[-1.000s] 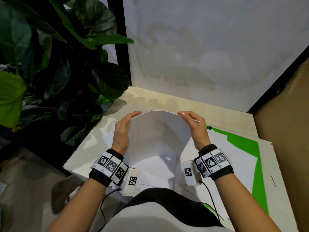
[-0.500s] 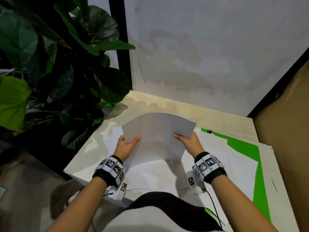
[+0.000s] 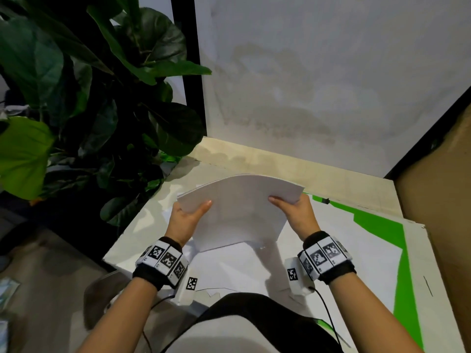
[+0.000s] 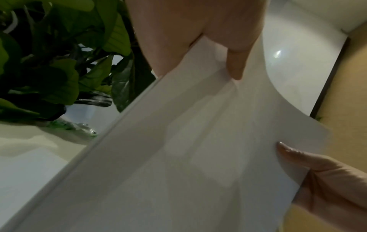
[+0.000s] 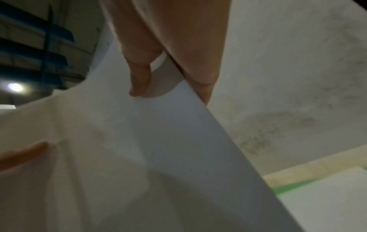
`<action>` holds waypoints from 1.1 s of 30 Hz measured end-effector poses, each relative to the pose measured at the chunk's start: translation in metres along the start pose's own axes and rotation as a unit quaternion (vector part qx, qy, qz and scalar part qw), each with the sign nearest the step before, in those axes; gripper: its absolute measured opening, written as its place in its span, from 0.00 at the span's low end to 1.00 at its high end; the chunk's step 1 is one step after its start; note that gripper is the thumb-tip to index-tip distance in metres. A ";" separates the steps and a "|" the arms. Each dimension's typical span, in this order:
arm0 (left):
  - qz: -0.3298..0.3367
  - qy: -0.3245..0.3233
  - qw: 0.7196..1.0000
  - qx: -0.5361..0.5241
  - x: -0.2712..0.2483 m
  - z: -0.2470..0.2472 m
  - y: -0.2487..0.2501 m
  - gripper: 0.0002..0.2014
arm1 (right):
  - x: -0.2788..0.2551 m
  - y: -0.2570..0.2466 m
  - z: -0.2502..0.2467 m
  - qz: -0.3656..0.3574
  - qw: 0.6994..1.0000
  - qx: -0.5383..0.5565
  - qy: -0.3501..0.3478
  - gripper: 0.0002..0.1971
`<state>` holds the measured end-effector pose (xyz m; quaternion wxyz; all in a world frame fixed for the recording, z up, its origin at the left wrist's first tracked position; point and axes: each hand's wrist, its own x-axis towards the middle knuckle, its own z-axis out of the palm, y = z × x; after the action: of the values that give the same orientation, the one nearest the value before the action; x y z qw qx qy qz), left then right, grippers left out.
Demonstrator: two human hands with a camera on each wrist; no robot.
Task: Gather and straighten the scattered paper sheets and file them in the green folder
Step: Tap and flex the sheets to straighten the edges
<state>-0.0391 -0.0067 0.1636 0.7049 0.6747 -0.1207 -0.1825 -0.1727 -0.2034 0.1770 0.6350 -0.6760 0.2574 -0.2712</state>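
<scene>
A stack of white paper sheets (image 3: pixel 239 207) stands on its lower edge on the table, leaning away from me and bowed across its top. My left hand (image 3: pixel 187 217) grips its left side with the thumb laid on the near face. My right hand (image 3: pixel 295 212) grips the right side the same way. Both wrist views show the thumb on the near face of the paper stack (image 4: pixel 198 157) (image 5: pixel 139 157). The green folder (image 3: pixel 377 225) lies open on the table at the right, with more white sheets (image 3: pixel 356 250) lying over it.
Loose white sheets (image 3: pixel 229 268) lie on the white table (image 3: pixel 137 233) under the stack. A large leafy plant (image 3: pixel 89 110) crowds the table's left edge. A stained white wall (image 3: pixel 318 85) stands behind, and a brown panel (image 3: pixel 438 212) closes the right side.
Both hands slid from the stack's top edge down to its sides. The stack, first bent into a deep arch, has straightened and now leans further away from me.
</scene>
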 end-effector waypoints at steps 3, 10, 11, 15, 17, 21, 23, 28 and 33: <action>0.038 0.012 0.999 -0.020 0.001 -0.004 0.008 0.17 | 0.000 -0.012 0.001 -0.037 0.999 0.025 -0.005 0.12; 0.025 -0.056 0.998 0.033 0.001 -0.009 -0.008 0.16 | -0.001 0.013 0.000 0.029 0.999 0.002 -0.035 0.15; 0.011 -0.052 0.998 0.029 0.001 -0.008 -0.009 0.13 | -0.002 0.016 -0.001 0.036 0.999 0.002 -0.033 0.15; -0.004 -0.036 0.999 0.004 0.008 -0.009 -0.008 0.22 | -0.001 0.015 0.000 0.035 0.999 -0.007 -0.026 0.11; 0.005 -0.039 0.999 -0.014 0.008 -0.007 0.001 0.21 | 0.000 0.010 0.000 0.017 1.000 -0.007 -0.018 0.10; 0.065 -0.070 0.995 -0.031 0.004 -0.003 0.023 0.20 | 0.002 0.001 0.000 -0.006 1.000 0.008 -0.016 0.11; 0.081 -0.080 0.993 -0.010 0.004 -0.002 0.024 0.29 | 0.000 0.000 0.001 0.000 1.000 0.011 -0.016 0.10; 0.090 -0.081 0.993 -0.014 0.002 -0.002 0.019 0.33 | -0.002 -0.008 0.002 -0.014 0.999 0.029 -0.027 0.05; 0.095 -0.085 0.992 -0.010 0.003 -0.002 0.025 0.29 | 0.001 -0.018 0.003 -0.022 0.999 0.028 -0.025 0.06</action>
<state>-0.0329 -0.0058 0.1882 0.7128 0.6355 -0.2415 -0.1725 -0.1698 -0.2006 0.1946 0.6536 -0.6702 0.2192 -0.2749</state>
